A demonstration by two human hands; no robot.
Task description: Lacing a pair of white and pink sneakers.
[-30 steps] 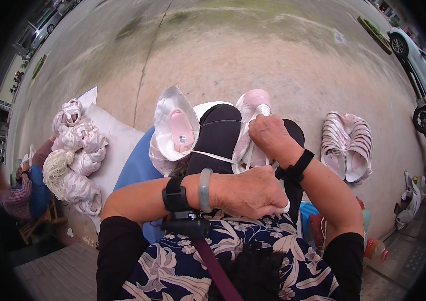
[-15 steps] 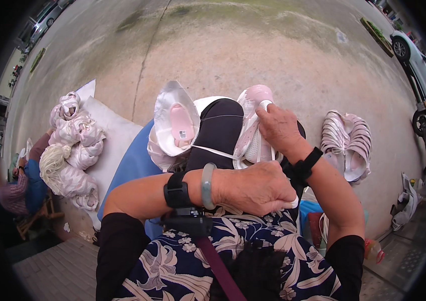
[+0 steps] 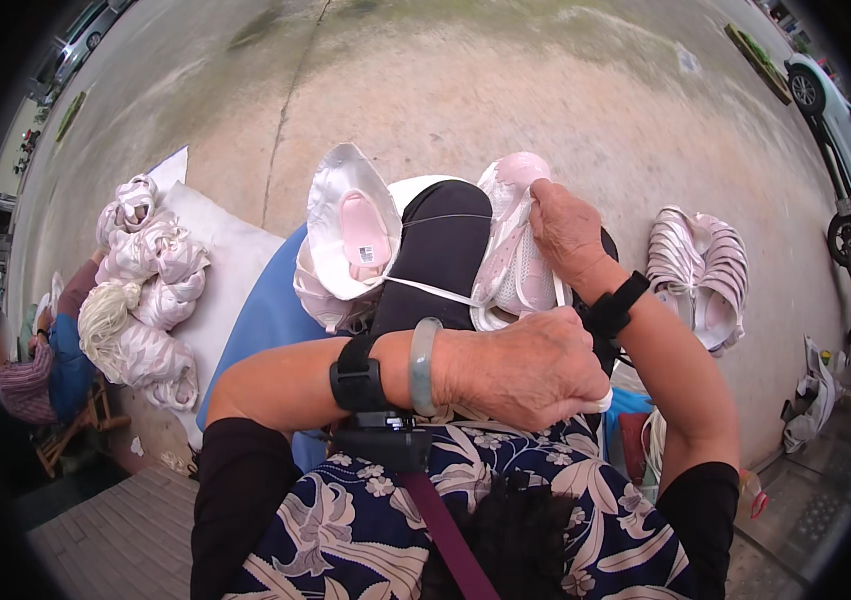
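A pink and white shoe rests on my lap, toe pointing away. My right hand is closed at its upper right side, fingertips pinching near the toe end of the lacing. Closer to my body, my left hand makes a fist just below the shoe's heel. A small white end pokes out of that fist; what it belongs to is hidden. Left of my dark knee lies a second shoe with a white lining and pink insole. A white cord runs from it to the first shoe.
Bundled pink and white shoes lie on a white sheet at left. Another laced pair sits on the ground at right. Further left, a person sits on a low wooden seat. Vehicles stand at the far right.
My left fist has shifted slightly right. My right hand has moved a little up and right along the shoe, its fingers still by the lacing.
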